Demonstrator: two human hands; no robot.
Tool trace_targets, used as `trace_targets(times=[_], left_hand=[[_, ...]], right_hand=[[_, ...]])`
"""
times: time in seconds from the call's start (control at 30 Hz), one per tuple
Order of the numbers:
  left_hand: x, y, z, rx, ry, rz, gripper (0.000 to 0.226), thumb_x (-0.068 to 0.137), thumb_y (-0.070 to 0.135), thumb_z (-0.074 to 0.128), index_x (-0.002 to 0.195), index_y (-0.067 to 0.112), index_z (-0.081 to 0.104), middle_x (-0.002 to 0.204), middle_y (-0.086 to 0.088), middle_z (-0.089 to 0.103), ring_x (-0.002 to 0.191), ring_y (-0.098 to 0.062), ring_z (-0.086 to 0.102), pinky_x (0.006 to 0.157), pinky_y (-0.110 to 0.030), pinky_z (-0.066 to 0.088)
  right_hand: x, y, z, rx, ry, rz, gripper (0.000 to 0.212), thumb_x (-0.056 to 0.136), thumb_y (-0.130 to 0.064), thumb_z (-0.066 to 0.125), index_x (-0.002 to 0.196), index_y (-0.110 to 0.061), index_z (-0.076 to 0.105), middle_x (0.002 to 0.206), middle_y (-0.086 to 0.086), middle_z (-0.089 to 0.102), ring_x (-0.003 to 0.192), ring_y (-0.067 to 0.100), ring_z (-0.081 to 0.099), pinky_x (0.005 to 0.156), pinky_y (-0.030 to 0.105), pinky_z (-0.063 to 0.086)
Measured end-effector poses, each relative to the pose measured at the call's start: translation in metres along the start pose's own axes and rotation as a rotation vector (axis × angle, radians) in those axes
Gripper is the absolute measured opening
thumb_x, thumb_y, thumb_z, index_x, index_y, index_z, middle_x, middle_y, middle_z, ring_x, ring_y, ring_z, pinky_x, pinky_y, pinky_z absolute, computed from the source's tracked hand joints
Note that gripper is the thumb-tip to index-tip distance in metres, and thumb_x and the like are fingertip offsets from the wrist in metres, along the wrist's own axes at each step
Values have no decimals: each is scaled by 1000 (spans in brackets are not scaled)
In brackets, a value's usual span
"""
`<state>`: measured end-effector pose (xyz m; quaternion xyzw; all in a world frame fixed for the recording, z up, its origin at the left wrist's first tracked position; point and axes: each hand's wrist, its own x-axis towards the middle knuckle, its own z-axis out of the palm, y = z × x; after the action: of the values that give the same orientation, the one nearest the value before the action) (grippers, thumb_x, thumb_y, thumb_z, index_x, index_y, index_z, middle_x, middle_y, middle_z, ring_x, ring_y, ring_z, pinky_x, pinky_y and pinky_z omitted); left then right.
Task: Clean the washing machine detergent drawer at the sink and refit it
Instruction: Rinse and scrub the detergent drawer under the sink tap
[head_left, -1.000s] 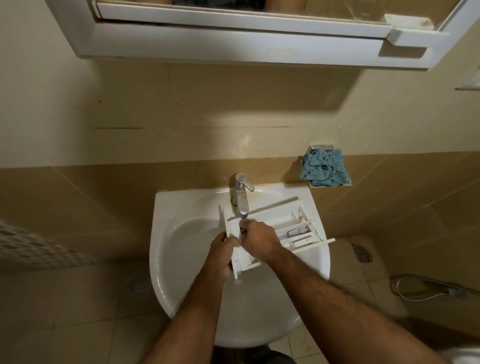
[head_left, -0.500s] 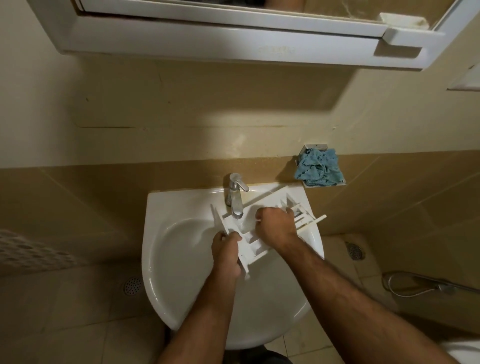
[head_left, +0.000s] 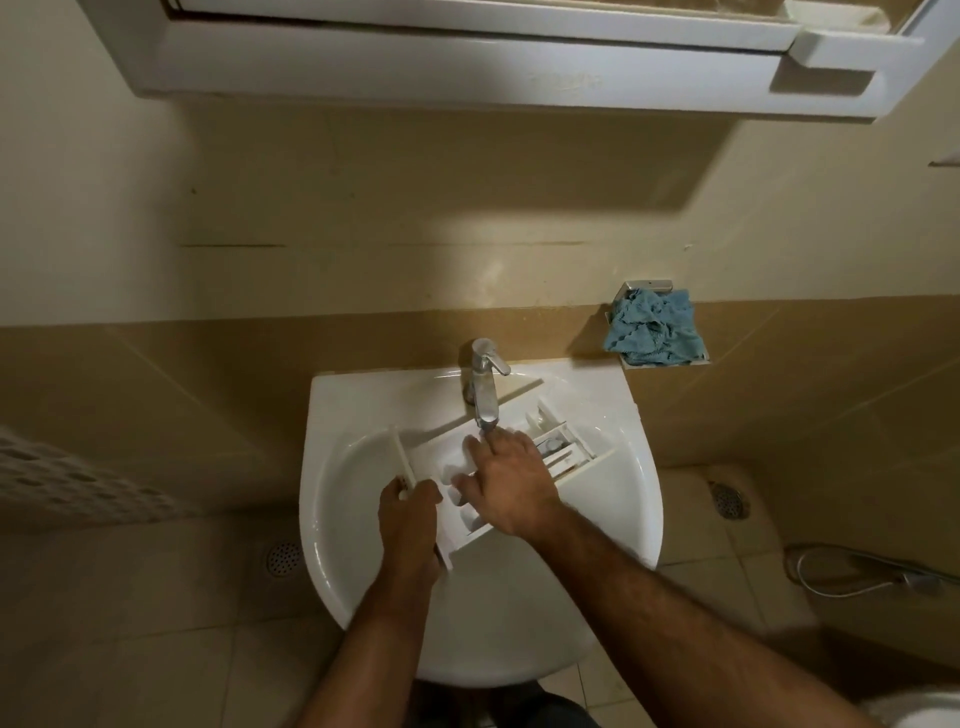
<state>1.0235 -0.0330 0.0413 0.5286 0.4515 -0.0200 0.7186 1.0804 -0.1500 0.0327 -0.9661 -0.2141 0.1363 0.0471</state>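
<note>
Fingers, left hand (head_left: 408, 522): curled round the front panel end of the detergent drawer (head_left: 457, 460), thumb side up, so it's gripping that near-left corner.
Fingers, right hand (head_left: 506, 480): spread out pretty much straight and lying flat on top of the drawer's compartments, fingertips (head_left: 474, 446) reaching right under the tap spout. Pressing on it, not wrapped around anything.
Drawer: white plastic, lying across the basin at a slant, front panel toward the left, the back end with the small insert compartments poking out over the right side of the sink rim. Held over the bowl, under the tap.
Writing on the drawer: can't read any. Something greyish sits in one of the right-hand compartments but it's too small to make out, no label legible.
Sink (head_left: 358, 597): white pedestal-type basin, rounded front, fixed to the wall.
Tap (head_left: 483, 387): chrome single lever, spout pointing down at the drawer just beside the right fingertips. Can't tell whether water is running.
Floor: beige tiles, a round drain grate (head_left: 283, 558) left of the basin and another (head_left: 730, 500) on the right. A hose (head_left: 852, 574) lies on the tiles far right.
Blue cloth (head_left: 654, 332): crumpled on a little wall-mounted holder, just up and right of the sink, well clear of the hands.
Wall: tan tiles low down, cream paint above.
Cabinet (head_left: 519, 67): white mirror cabinet at the top, with faint embossed lettering on its lower rail, way too blurry to read.
</note>
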Motion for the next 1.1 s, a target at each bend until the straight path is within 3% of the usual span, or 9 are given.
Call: trace_targets(times=[0.2,0.37,0.5,0.6,0.7,0.83,0.93,1.0,1.1], left_hand=[[-13,-10,-31,50,36,31,26,82,0,57,108,4,59,95,-12,60,79,-23,57,65,-31,48],[-21,-20,-33,-9,49,7,38,83,0,56,122,2,55,97,-8,59,81,-22,56,63,-29,46],[-28,-25,-26,-82,73,-9,46,85,-1,56,129,10,51,104,-5,61,88,-23,60,73,-35,54],[-37,-35,-20,-85,76,-27,55,81,2,57,134,10,47,119,-16,62,101,-35,62,91,-51,54],[-40,-42,-18,-100,90,-18,42,82,0,55,123,9,53,112,-19,65,94,-35,64,84,-48,55],[-41,-44,-16,-160,51,-70,33,85,-2,55,115,10,56,108,-17,65,87,-29,64,73,-39,56],[-42,-50,-17,-107,21,-119,42,87,13,67,127,10,51,112,-12,66,95,-28,65,84,-44,57],[-46,-48,-18,-43,2,-91,37,88,36,69,115,13,58,100,-6,69,90,-24,67,82,-42,58],[-42,-41,-21,92,95,-38,59,84,70,43,91,12,54,81,-2,59,74,-20,57,67,-32,48]], right_hand=[[-5,28,1,45,-120,188,67,97,-66,23,141,-21,47,153,3,40,144,21,28,118,54,7],[-23,27,14,202,233,450,66,89,-63,47,139,-19,48,144,7,47,135,27,38,111,49,32],[-33,29,14,640,321,844,90,79,-58,67,148,-14,28,149,12,39,136,33,38,106,54,39],[-39,19,23,1131,390,946,104,75,-53,77,152,-19,16,145,11,44,127,36,51,102,52,47],[-43,5,36,1462,449,1012,91,74,-53,78,144,-30,24,124,2,60,108,29,62,87,56,56],[-41,-9,49,1547,375,1005,46,91,-49,60,126,-22,48,113,3,65,101,27,63,85,55,56],[-43,-4,51,1474,404,966,36,97,-43,50,129,-25,49,121,4,63,109,27,61,92,56,53],[-46,6,51,1468,390,966,37,100,-39,48,134,-24,50,123,2,63,111,28,60,93,57,52],[-49,18,44,1404,378,924,35,100,-41,47,130,-25,54,119,2,65,109,28,61,93,57,52]])
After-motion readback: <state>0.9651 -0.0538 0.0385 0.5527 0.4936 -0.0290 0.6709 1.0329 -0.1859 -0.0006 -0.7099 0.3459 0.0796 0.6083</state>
